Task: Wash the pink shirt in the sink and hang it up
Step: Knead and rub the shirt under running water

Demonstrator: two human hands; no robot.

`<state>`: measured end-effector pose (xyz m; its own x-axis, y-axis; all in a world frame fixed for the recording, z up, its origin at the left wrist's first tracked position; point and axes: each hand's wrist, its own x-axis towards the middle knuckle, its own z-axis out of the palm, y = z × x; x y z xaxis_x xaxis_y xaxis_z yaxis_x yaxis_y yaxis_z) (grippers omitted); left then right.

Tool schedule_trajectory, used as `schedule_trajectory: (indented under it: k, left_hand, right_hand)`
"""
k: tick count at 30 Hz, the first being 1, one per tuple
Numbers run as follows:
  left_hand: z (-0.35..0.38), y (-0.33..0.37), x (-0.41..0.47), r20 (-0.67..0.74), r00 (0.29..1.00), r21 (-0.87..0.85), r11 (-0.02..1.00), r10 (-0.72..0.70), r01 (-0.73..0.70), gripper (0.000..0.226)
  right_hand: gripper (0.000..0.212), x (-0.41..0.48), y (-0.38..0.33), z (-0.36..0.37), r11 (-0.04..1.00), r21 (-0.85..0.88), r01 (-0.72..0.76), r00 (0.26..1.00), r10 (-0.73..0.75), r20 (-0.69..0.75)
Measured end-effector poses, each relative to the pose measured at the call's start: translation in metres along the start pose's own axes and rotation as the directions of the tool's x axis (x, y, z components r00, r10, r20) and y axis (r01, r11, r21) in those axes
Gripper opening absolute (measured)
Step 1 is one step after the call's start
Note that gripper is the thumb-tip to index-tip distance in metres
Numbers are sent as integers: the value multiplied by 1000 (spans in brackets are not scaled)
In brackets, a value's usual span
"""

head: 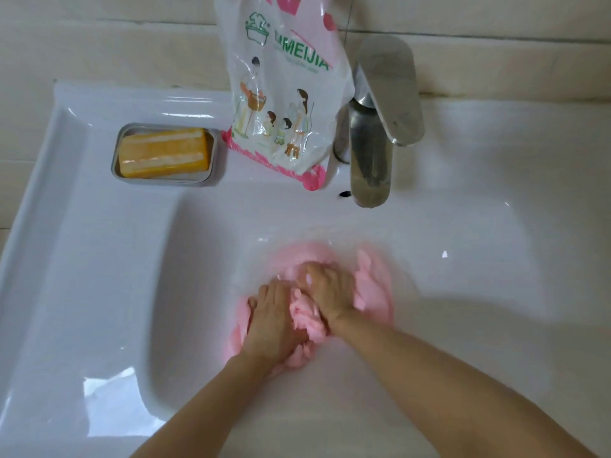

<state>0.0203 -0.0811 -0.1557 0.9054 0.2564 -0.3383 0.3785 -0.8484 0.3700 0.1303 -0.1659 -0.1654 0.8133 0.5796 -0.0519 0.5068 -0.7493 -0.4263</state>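
Observation:
The pink shirt (375,285) lies bunched up and wet in the bowl of the white sink (185,292). My left hand (272,320) presses on the shirt's near left part with its fingers curled into the cloth. My right hand (329,290) grips a fold of the shirt just beyond and to the right, touching the left hand. Both hands are blurred by motion. Part of the shirt is hidden under them.
A metal tap (372,153) stands behind the bowl, its spout over the back edge. Left of it leans a plastic bag of washing powder (284,94). An orange bar of soap (164,152) lies in a metal dish (115,160) on the sink's back left ledge. Tiled wall behind.

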Motion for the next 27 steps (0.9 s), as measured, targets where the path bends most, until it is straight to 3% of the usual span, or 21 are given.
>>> schedule_trajectory:
  k: [3, 4, 5, 7, 9, 11, 13, 17, 19, 21, 23, 25, 27]
  left_hand:
    - [0, 0, -2, 62, 998, 68, 997, 31, -35, 71]
    - [0, -3, -2, 100, 994, 72, 997, 33, -41, 72]
    - [-2, -1, -1, 99, 995, 46, 998, 29, -33, 72]
    - [3, -2, -5, 90, 996, -52, 999, 9, -4, 64]
    - [7, -2, -9, 161, 987, -142, 989, -6, 30, 60]
    - [8, -5, -5, 101, 994, -225, 973, -35, 57, 45]
    - [12, -5, 2, 48, 999, -191, 981, -11, 20, 48]
    - [5, 0, 2, -36, 995, 13, 996, 89, -88, 65]
    - [6, -1, -2, -82, 990, -29, 993, 112, -115, 70]
    - [1, -1, -3, -28, 998, -54, 996, 63, -65, 82]
    - [0, -3, -2, -52, 999, -110, 994, -14, 8, 90]
    - [-1, -3, -2, -43, 998, -247, 968, -47, 35, 91]
    - [-6, 0, -1, -1, 1000, -294, 956, -6, 6, 79]
  right_hand:
    - [30, 21, -3, -21, 939, 162, -303, 951, 309, -17]
    - [34, 19, -6, -25, 920, 262, -290, 943, 321, -84]
    - [36, 10, -12, -29, 930, 298, -214, 939, 280, -201]
    - [37, -20, -26, -22, 969, 245, -10, 953, 83, -292]
    - [35, -47, -34, -11, 987, 146, 72, 973, -37, -229]
    - [30, -44, -21, 2, 996, 19, 83, 978, -78, -193]
    - [28, -27, -3, 12, 993, -20, 115, 974, -117, -195]
    - [25, 8, 7, 3, 990, -32, 135, 991, -135, -8]
    - [16, 24, 9, -13, 999, 28, 37, 999, -38, 33]
    - [28, 24, 22, -30, 963, 244, -115, 973, 158, -166]
    - [28, 10, 45, -49, 891, 364, -272, 839, 405, -364]
    - [37, -10, 66, -57, 776, 331, -536, 724, 625, -291]
    - [63, -24, 64, -58, 535, 314, -784, 558, 829, -18]
